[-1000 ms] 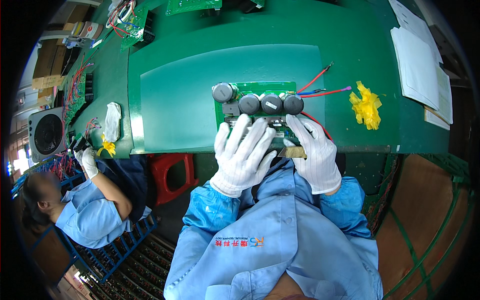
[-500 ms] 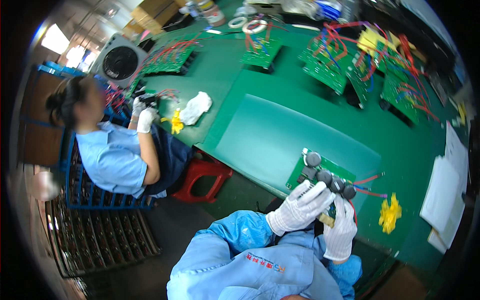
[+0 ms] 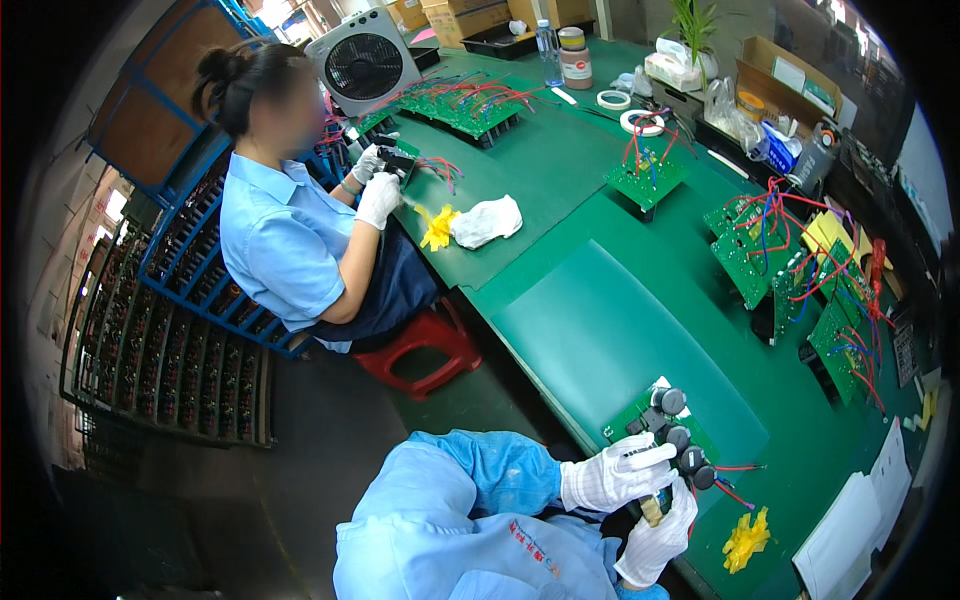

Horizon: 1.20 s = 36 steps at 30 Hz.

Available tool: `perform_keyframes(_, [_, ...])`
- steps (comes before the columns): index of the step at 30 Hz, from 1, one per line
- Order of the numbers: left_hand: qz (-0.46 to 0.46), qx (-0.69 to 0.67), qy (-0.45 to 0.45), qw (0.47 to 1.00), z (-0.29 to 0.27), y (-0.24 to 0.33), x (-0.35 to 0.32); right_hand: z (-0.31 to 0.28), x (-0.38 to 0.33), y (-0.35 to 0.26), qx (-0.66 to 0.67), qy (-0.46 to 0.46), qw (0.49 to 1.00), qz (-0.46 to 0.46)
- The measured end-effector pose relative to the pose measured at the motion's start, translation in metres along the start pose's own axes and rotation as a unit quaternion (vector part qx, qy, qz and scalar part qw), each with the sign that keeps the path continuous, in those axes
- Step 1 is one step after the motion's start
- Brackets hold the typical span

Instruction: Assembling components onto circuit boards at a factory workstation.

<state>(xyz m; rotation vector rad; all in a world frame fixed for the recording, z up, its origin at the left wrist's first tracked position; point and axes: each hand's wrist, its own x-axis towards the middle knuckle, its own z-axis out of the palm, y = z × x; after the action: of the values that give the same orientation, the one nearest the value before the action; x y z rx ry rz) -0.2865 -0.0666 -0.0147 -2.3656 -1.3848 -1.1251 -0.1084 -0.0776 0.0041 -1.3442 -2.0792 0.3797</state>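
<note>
Green circuit board (image 3: pixel 640 418) with a row of black cylindrical capacitors (image 3: pixel 678 437), lay at the near edge of the tabletop (image 3: pixel 560 190), partly on a lighter green mat (image 3: pixel 600 330). Held there by both gloved hands. Left hand (image 3: pixel 612 478) in a white glove, laid over the near side of the board, fingers (image 3: pixel 650 455) stretched and only loosely curled, resting on the board beside the capacitors. Right hand (image 3: pixel 655 540) in a white glove, lower and close against the edge, fingers curled round a small tan object (image 3: pixel 651 511); could not tell what kind. Red and blue wires (image 3: pixel 738 480) trailed from the board's right end, with a yellow bundle of ties (image 3: pixel 746 538) just beyond and white paper sheets (image 3: pixel 850 535) farther right. Blue sleeves and lap filled the space below the hands.

Farther out on the tabletop: several more green boards with red and blue wiring (image 3: pixel 775 255), one small board (image 3: pixel 645 180) standing alone, rolls of white tape (image 3: pixel 640 122), a jar (image 3: pixel 573 57) and a bottle (image 3: pixel 546 40). Across the left, a co-worker in a light blue shirt (image 3: pixel 290 240) seated on a red stool (image 3: pixel 425 350), gloved hands on a small part, with a white cloth (image 3: pixel 485 220) and a yellow bundle (image 3: pixel 437 228) alongside. Behind, a white fan (image 3: pixel 365 62) and blue racks (image 3: pixel 170 330) of boards.
</note>
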Motion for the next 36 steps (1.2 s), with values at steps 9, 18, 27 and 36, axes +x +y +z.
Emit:
perform_keyframes(9, [0.014,0.003,0.003,1.0,0.0,-0.004,-0.001,-0.002,0.007,-0.006,0.048,0.01,0.999,-0.003])
perform_keyframes(18, [0.016,-0.125,-0.001,0.992,-0.026,-0.008,0.036,-0.024,0.026,0.001,0.345,0.063,0.879,0.322])
perform_keyframes(27, [0.175,-0.202,0.157,0.951,-0.038,-0.046,0.179,0.016,0.026,0.056,0.199,0.111,0.939,0.259])
perform_keyframes(36, [0.141,-0.257,0.208,0.933,-0.048,-0.083,0.259,0.001,0.039,0.04,0.287,0.134,0.889,0.331])
